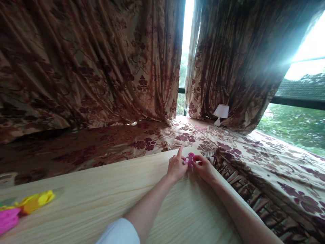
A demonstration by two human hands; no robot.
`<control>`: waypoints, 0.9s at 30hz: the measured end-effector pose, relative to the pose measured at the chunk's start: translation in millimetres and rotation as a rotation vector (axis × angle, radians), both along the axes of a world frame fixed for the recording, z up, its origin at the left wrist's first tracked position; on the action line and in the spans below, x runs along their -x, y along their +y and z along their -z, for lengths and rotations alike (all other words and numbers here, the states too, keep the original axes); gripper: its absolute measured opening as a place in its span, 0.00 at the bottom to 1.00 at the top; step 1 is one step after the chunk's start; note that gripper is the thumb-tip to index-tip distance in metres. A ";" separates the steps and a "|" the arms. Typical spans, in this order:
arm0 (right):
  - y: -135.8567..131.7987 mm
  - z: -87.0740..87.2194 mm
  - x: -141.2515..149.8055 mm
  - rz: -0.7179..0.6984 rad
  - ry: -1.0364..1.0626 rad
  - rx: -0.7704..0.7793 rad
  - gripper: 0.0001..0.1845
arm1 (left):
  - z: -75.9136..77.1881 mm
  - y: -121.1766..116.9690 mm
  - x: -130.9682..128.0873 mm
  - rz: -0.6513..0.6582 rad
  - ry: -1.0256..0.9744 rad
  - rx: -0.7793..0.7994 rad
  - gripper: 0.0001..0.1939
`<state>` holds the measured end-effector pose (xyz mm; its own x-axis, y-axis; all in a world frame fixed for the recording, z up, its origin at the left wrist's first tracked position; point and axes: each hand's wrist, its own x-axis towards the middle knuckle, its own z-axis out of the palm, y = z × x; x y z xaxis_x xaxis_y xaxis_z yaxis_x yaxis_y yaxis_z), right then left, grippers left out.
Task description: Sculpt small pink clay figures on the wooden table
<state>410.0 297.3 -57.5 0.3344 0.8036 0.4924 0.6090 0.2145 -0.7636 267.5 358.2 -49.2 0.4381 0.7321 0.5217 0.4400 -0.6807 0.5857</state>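
Note:
A small magenta looped piece, like a strip or ribbon, is held between my hands near the table's far corner. Its exact kind is too small to make out. My left hand pinches its left side with thumb and bent fingers, while the index finger points up. On the other side, the thumb and fingers of my right hand are closed on its right edge. Both wrists are low over the pale wooden table.
Bright yellow and pink crumpled pieces lie at the table's left end. Beyond the table runs a ledge covered with floral cloth, bearing a small white lamp. Heavy patterned curtains hang behind, beside windows.

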 end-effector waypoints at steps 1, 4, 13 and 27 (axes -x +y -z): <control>1.4 1.7 -2.2 0.015 -0.002 -0.001 0.11 | 0.5 1.0 0.2 0.004 0.000 -0.007 0.36; 4.4 5.2 -8.5 0.023 0.019 -0.024 0.11 | 1.8 2.8 0.9 0.007 0.004 -0.020 0.35; -0.4 0.7 -5.7 -0.019 0.009 -0.015 0.12 | -1.2 2.8 2.4 0.025 0.018 -0.003 0.33; 5.0 -2.1 -6.6 0.016 -0.083 -0.002 0.10 | -8.8 10.7 -14.6 0.106 -0.156 0.151 0.22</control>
